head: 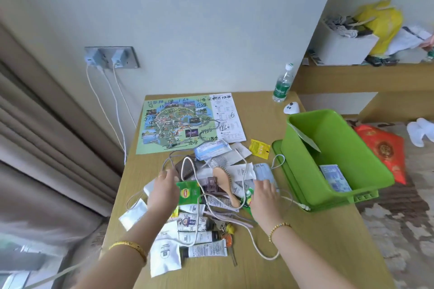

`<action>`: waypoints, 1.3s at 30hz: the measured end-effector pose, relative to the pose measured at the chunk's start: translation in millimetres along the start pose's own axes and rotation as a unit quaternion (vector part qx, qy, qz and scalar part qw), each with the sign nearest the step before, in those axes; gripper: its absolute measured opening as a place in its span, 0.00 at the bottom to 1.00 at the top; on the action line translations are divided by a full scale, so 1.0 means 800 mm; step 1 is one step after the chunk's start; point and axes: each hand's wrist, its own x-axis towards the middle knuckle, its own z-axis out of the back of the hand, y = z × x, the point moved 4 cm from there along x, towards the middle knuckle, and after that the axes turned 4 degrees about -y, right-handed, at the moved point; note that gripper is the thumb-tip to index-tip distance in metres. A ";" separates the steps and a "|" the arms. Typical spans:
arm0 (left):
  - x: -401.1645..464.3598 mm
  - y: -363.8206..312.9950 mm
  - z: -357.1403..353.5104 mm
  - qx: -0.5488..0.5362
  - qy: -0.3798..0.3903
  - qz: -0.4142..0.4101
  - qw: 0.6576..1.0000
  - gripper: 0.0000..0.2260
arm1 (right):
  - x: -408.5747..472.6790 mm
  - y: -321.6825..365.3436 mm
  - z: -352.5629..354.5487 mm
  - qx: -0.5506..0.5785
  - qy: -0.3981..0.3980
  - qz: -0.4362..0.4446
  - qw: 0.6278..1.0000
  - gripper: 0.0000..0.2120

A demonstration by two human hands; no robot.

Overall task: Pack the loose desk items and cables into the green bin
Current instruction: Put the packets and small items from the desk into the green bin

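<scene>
A green bin [312,159] stands tilted on its green lid at the desk's right edge, with a blue-white packet [334,177] inside. A heap of loose items lies mid-desk: a wooden hairbrush [226,183], green tea sachets [189,192], white tubes [206,250], keys [227,233], paper slips and white cables [256,245]. My left hand [164,189] hovers over the heap's left side, fingers relaxed near a brown wallet [186,168]. My right hand [264,197] rests flat on the heap's right side by a face mask [264,171].
A marked-up park map [178,122] lies at the back of the wooden desk [317,241]. A water bottle [283,84] and a white gadget [291,108] stand behind the bin. Two chargers [105,57] sit in the wall socket. A red bag [385,150] lies right of the bin.
</scene>
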 end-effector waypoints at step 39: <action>0.010 -0.298 -0.047 -0.360 0.243 0.021 0.901 0.06 | 0.010 -0.082 0.143 0.267 -0.297 -0.216 0.891 0.16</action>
